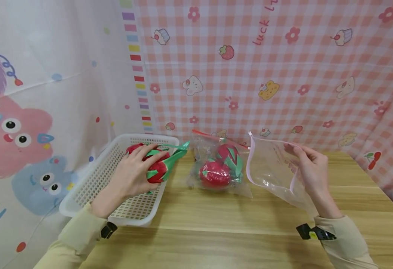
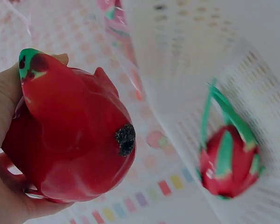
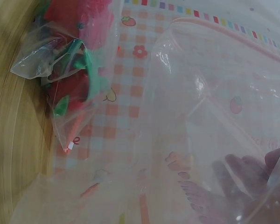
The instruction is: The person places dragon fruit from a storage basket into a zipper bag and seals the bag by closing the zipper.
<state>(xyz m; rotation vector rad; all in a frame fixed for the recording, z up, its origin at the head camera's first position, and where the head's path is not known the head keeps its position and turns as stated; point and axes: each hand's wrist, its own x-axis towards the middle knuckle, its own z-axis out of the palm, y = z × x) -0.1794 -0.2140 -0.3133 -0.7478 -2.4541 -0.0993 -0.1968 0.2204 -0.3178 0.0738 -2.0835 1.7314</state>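
My left hand (image 1: 129,173) grips a red dragon fruit (image 2: 79,135) with long green leaf tips, raised over the right side of a white perforated basket (image 1: 164,140). Another dragon fruit (image 2: 228,163) lies in the basket in the left wrist view. On the right, my right hand (image 1: 312,168) pinches the edge of a clear zip bag (image 1: 273,164) with a pale pink closure. The bag's mouth gapes towards the left, and nothing shows inside it. Between the hands stands a second clear bag (image 1: 196,175) with a red zip strip, containing two dragon fruits (image 1: 215,173).
The wooden table (image 1: 203,239) runs under everything. A pink checked cloth (image 1: 216,74) hangs behind it, and a white cartoon-print cloth (image 1: 65,130) hangs at the left beside the basket. Both wrists carry black straps (image 1: 109,229).
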